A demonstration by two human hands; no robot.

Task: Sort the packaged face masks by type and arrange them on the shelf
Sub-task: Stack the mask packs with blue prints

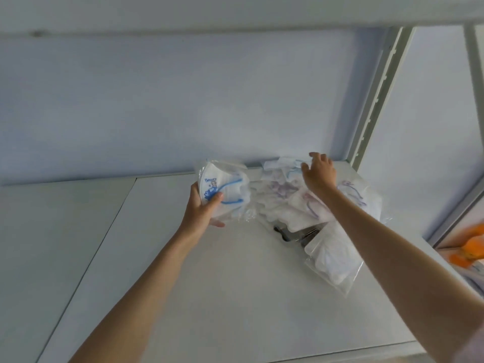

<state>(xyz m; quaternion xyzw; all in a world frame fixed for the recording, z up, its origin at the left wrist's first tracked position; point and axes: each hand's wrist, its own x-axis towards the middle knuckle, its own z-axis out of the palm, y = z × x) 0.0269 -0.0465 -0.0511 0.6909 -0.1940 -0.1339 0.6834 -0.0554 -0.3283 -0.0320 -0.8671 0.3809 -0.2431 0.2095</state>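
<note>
While a person leans over a white shelf [209,297], the left hand [203,210] grips a clear-wrapped white face mask [222,189] with blue print and blue ear loops, thumb curled over its front and fingers closed behind it, lifting it clear of the shelf surface near the back wall [183,100]; the right hand [318,171] reaches over a loose pile of packaged masks [288,197] heaped at the shelf's rear right, its fingers spread and relaxed, touching or hovering just above the top packet, though motion blur makes contact hard to judge; the two hands sit apart, the held mask just beside the pile's left edge; masks in the pile show faint purple and blue markings through crinkled plastic, their printing too smeared to read; one larger clear packet [332,260] lies at the pile's near side, partly under the right forearm; a dark object [293,233] peeks out from beneath the packets, mostly covered and impossible to identify; a slotted metal upright [377,95] rises at the shelf's right rear corner; an orange shape [471,250] at the right edge is cut off by the frame and blurred; an upper shelf's underside [235,11] crosses the top
</note>
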